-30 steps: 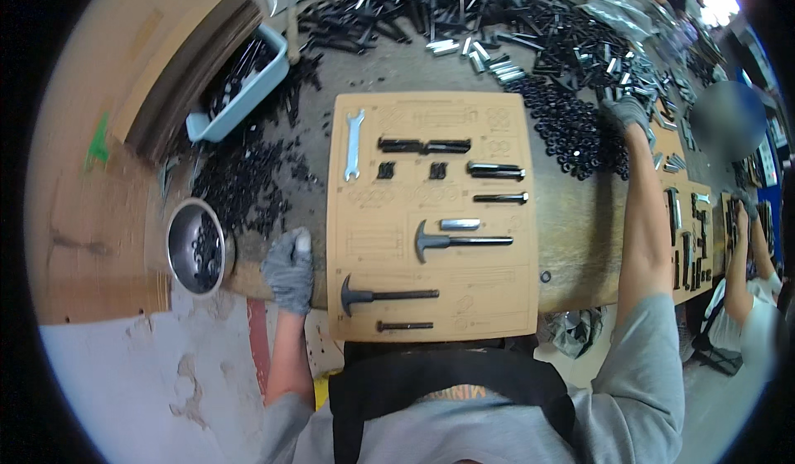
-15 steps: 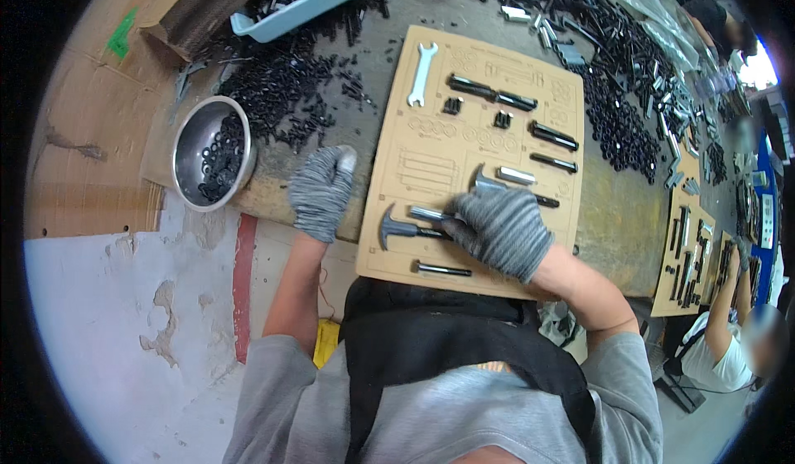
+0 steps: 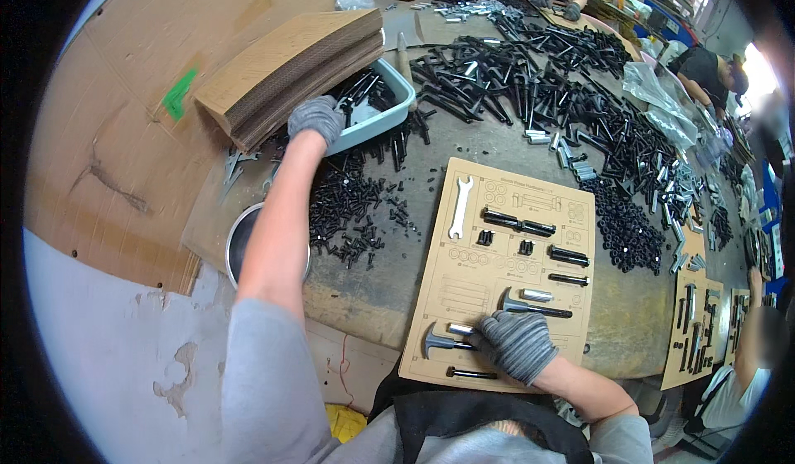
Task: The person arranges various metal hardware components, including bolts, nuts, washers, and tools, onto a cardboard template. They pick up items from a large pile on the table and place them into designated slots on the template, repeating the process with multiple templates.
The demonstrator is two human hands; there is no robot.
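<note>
My left hand (image 3: 317, 120), in a grey knit glove, reaches to the left end of a light-blue tray (image 3: 374, 126) holding black bolts (image 3: 371, 91). Its fingers are mostly hidden. My right hand (image 3: 520, 346), gloved alike, rests closed on a printed cardboard sheet (image 3: 447, 290). Its curled fingers cover the handle end of a dark pick-shaped tool (image 3: 434, 341) and touch the end of a silver tube (image 3: 461, 329); whether they grip anything is hidden. A similar tool (image 3: 542, 308), another silver tube (image 3: 537, 295), a wrench (image 3: 461, 207) and several black bolts (image 3: 570, 255) lie on the sheet.
Stacked cardboard (image 3: 290, 75) stands against the tray. My left forearm partly covers a metal bowl (image 3: 240, 245). Small black screws (image 3: 348, 224) lie left of the sheet; black nuts (image 3: 625, 228) and pick-shaped tools (image 3: 472, 75) spread beyond. Co-workers sit at the far side and right.
My left hand has moved forward from beside the sheet's left edge to the blue tray. My right hand stays at the same spot on the sheet. The view has tilted up.
</note>
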